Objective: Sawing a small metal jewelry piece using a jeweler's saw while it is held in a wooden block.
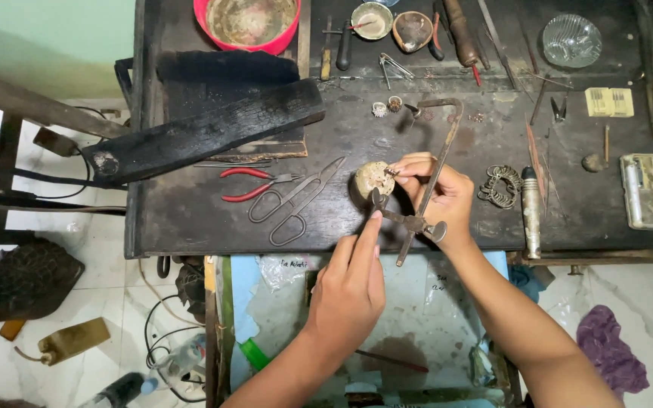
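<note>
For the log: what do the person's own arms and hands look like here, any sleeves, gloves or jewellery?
Both forearms are bare up to the bottom edge of the picture, with no sleeve in view. The left hand and right hand wear no gloves. No ring, watch, bracelet or marking shows on either, as far as this one view from above can tell.

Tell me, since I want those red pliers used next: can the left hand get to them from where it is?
Probably yes. The red-handled pliers lie in the open on the dark bench, left of the scissors, with nothing over them. The left hand is nearby, though its fingertips rest at the small round piece.
</note>
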